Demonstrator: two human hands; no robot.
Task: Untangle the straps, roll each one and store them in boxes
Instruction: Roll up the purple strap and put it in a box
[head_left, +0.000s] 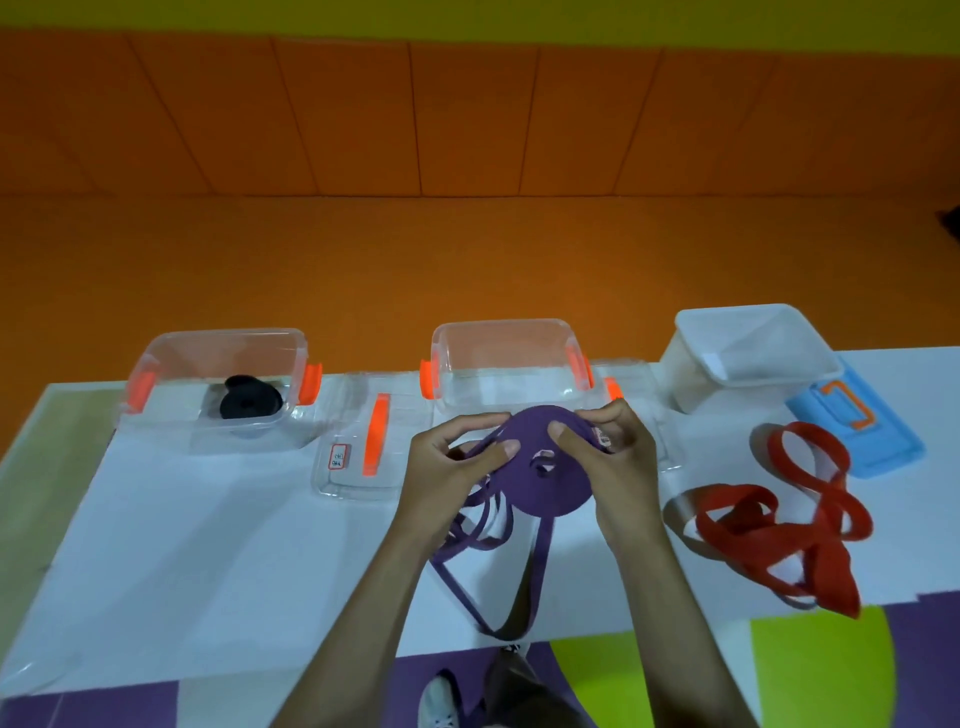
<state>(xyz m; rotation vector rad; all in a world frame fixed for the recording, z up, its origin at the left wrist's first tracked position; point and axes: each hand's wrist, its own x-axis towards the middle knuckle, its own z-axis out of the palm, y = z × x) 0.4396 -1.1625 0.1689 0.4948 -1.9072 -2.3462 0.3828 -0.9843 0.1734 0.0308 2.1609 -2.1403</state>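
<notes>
A purple strap (540, 467), partly wound into a flat roll, is held above the white table (208, 545) in front of the middle clear box (501, 358). My left hand (452, 467) grips the roll's left side and my right hand (613, 457) grips its right side, thumbs on its face. Loose purple loops hang down to the table's front edge. A tangled red strap (769, 525) lies on the table to the right. A rolled black strap (249, 400) sits inside the left clear box (156, 374).
A clear lid with an orange clip (358, 447) lies between the left and middle boxes. A frosted white box (753, 353) stands at the back right, with a blue lid (857, 426) beside it. An orange wall runs behind the table.
</notes>
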